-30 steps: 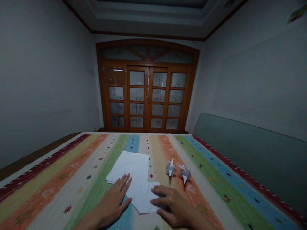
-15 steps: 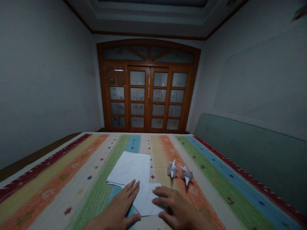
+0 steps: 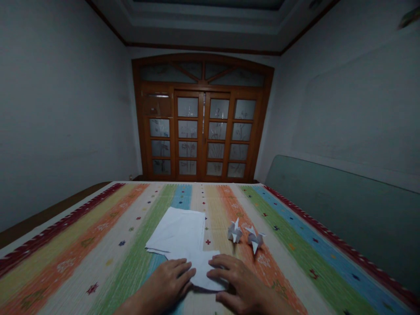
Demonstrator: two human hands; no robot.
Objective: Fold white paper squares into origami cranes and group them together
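My left hand (image 3: 169, 282) and my right hand (image 3: 238, 284) both press down on a white sheet of paper (image 3: 205, 271) lying on the striped cloth near the front edge. The left hand's fingers curl inward over the sheet's left side. Fingers of the right hand bend over its right edge. Just beyond the sheet rests a stack of white paper (image 3: 179, 229). Two folded white paper figures (image 3: 234, 232) (image 3: 254, 239) stand to the right of the stack.
A multicoloured striped cloth (image 3: 98, 249) covers the wide surface. A green padded board (image 3: 344, 214) runs along the right side. Wooden doors with glass panes (image 3: 201, 135) stand at the far wall.
My left hand has slid right over the sheet and its flat fingers have curled in. The visible part of the sheet has shrunk. My right hand has barely moved.
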